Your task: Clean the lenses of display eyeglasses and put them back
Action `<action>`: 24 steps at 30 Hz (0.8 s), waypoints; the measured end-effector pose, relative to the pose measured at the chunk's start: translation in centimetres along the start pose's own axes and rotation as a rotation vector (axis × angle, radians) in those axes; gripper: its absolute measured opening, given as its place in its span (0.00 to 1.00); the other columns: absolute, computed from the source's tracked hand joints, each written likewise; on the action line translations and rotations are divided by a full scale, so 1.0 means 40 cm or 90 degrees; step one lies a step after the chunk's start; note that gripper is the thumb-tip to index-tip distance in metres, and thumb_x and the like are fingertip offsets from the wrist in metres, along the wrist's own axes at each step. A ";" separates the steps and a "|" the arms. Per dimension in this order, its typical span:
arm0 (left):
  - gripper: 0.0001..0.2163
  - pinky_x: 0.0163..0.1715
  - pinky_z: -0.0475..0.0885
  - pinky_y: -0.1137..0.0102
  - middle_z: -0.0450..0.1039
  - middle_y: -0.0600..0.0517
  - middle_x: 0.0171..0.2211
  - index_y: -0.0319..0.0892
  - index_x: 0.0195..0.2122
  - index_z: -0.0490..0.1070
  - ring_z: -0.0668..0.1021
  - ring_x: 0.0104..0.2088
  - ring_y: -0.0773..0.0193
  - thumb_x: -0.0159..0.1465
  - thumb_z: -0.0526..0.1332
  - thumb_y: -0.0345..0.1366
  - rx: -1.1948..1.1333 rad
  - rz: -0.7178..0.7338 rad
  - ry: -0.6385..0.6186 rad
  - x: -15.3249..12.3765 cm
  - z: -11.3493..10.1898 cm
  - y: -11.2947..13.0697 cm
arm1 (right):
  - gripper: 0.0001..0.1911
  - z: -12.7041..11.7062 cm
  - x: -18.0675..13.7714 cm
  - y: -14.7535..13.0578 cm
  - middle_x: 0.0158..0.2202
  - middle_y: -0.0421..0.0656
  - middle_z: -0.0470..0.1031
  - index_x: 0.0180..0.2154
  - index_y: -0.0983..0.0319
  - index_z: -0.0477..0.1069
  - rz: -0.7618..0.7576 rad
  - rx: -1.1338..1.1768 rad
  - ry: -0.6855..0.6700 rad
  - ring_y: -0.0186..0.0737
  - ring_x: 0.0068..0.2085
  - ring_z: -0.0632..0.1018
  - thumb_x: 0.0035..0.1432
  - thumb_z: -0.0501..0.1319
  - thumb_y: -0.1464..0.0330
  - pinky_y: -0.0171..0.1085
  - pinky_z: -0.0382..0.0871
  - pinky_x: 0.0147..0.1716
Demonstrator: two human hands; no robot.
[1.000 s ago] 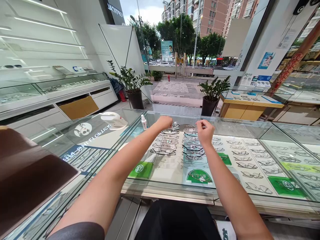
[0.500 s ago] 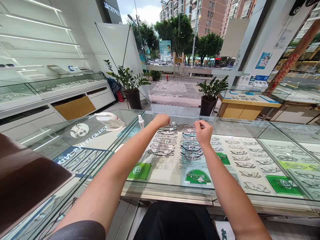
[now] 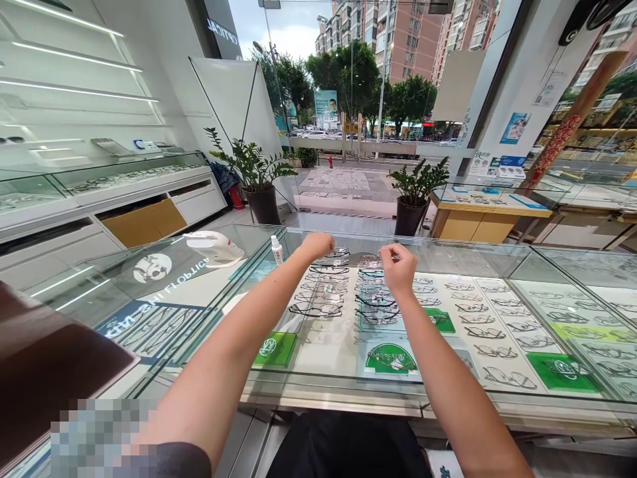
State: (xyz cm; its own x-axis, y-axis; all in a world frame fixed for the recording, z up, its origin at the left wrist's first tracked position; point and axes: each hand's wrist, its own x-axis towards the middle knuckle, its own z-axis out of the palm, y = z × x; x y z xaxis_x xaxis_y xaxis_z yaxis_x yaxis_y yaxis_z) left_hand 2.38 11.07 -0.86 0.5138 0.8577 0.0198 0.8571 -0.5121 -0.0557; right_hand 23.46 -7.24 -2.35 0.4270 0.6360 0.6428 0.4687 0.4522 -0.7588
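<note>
Both arms are stretched out over the glass table, reaching to its far side. The left hand is curled into a loose fist, knuckles up, right over the top of a column of spectacle frames; whether that grip has a frame pinched in it I cannot tell, the fingers hide it. The right hand has its fingertips drawn together, thumb to forefinger, a closed pinch just above a second column of frames. Something thin may sit in that pinch, but at this range it's only a maybe.

These frames look light, thin-wired and springy, with clear lenses that would scuff or smear easily. To my eye the safe hold is the bridge or the temple near the hinge, never the lens face. They lie close-packed, one row almost touching the next.

Just left of the left grip stands a small white spray bottle, near enough to knock. Further left sits a white device. Toward the body from the grips lie green display cards and more frames to the right. The far glass edge runs just past both hands, so there's little room ahead, and more open room back toward the body.
</note>
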 end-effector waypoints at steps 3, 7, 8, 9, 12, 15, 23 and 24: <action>0.09 0.45 0.71 0.68 0.83 0.44 0.42 0.46 0.39 0.84 0.81 0.44 0.53 0.60 0.65 0.36 -0.025 0.003 0.046 -0.020 -0.040 0.003 | 0.15 0.000 0.000 0.001 0.27 0.42 0.76 0.27 0.60 0.77 -0.003 0.005 0.000 0.39 0.29 0.73 0.63 0.59 0.62 0.37 0.66 0.30; 0.11 0.45 0.71 0.67 0.82 0.45 0.43 0.44 0.41 0.82 0.80 0.45 0.54 0.63 0.61 0.39 -0.078 0.023 0.137 -0.068 -0.102 0.024 | 0.17 0.000 0.002 0.006 0.27 0.42 0.76 0.26 0.60 0.77 0.000 -0.009 -0.009 0.39 0.29 0.73 0.64 0.59 0.61 0.37 0.66 0.30; 0.12 0.44 0.71 0.67 0.82 0.46 0.43 0.43 0.41 0.81 0.80 0.44 0.55 0.65 0.60 0.41 -0.117 0.032 0.162 -0.084 -0.110 0.033 | 0.17 0.000 0.002 0.006 0.27 0.42 0.76 0.26 0.60 0.77 -0.001 -0.011 -0.015 0.39 0.29 0.73 0.64 0.59 0.61 0.37 0.66 0.30; 0.12 0.44 0.71 0.67 0.82 0.46 0.43 0.43 0.41 0.80 0.80 0.43 0.57 0.65 0.60 0.42 -0.181 0.041 0.187 -0.100 -0.114 0.045 | 0.17 0.000 0.002 0.005 0.27 0.42 0.76 0.26 0.60 0.77 -0.002 -0.011 -0.020 0.39 0.29 0.73 0.64 0.59 0.60 0.37 0.66 0.30; 0.13 0.45 0.72 0.66 0.81 0.47 0.40 0.40 0.37 0.77 0.80 0.42 0.59 0.63 0.64 0.46 -0.546 0.073 0.246 -0.156 -0.093 0.091 | 0.18 0.000 0.000 0.001 0.26 0.42 0.76 0.26 0.61 0.78 -0.006 -0.009 -0.031 0.39 0.29 0.73 0.64 0.59 0.60 0.37 0.66 0.30; 0.17 0.49 0.73 0.66 0.81 0.46 0.42 0.41 0.37 0.73 0.80 0.45 0.59 0.61 0.68 0.50 -0.861 0.096 0.232 -0.210 -0.040 0.146 | 0.17 0.000 -0.002 -0.005 0.25 0.41 0.75 0.25 0.61 0.78 0.004 0.006 -0.041 0.38 0.28 0.73 0.63 0.60 0.60 0.37 0.66 0.30; 0.20 0.42 0.74 0.70 0.78 0.49 0.43 0.43 0.39 0.71 0.77 0.42 0.64 0.59 0.72 0.53 -1.069 0.057 0.194 -0.282 0.044 0.220 | 0.14 0.029 -0.008 0.007 0.24 0.41 0.74 0.26 0.61 0.78 0.136 0.171 -0.170 0.40 0.28 0.74 0.57 0.63 0.58 0.38 0.71 0.32; 0.20 0.43 0.74 0.70 0.78 0.49 0.44 0.43 0.39 0.71 0.77 0.43 0.63 0.59 0.72 0.53 -1.072 0.055 0.187 -0.285 0.045 0.220 | 0.13 0.034 -0.010 0.007 0.24 0.41 0.74 0.26 0.60 0.78 0.147 0.184 -0.190 0.39 0.28 0.74 0.56 0.63 0.59 0.39 0.72 0.32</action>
State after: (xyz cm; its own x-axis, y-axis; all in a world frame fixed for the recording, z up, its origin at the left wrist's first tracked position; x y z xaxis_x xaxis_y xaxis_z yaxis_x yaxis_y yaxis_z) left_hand 4.00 -3.15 -3.36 0.3814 0.8889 0.2539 -0.1807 -0.1977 0.9635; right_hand 22.36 -6.54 -2.95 0.2340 0.8729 0.4281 0.1347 0.4069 -0.9035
